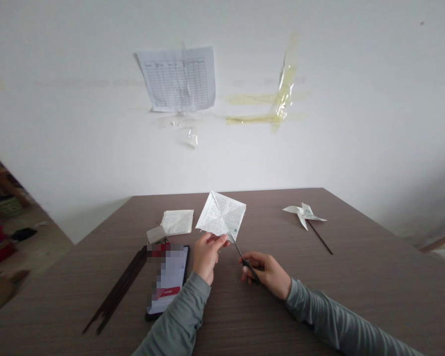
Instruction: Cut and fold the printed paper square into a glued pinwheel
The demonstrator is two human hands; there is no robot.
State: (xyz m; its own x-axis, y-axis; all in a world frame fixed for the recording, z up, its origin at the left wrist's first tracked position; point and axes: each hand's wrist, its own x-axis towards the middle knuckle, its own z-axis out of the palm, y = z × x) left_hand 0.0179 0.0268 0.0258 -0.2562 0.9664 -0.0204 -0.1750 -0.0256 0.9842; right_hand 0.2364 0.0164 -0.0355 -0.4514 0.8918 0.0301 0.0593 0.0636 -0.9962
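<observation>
My left hand (206, 254) pinches the lower edge of a square of printed paper (222, 212), which is held up above the table and shows diagonal creases. In my right hand (265, 273) is a pair of scissors (249, 267) with dark handles, the fingers closed around them. The blades point up and left and meet the paper at its lower corner, close to my left fingertips. A finished-looking paper pinwheel (303, 215) on a dark stick (321, 238) lies on the table to the right.
On the left lie a stack of paper squares (180, 221), a small clear box (157, 235), a bundle of dark sticks (120, 284) and a phone (170, 284). The brown table (356, 296) meets a white wall bearing a taped printed sheet (180, 81).
</observation>
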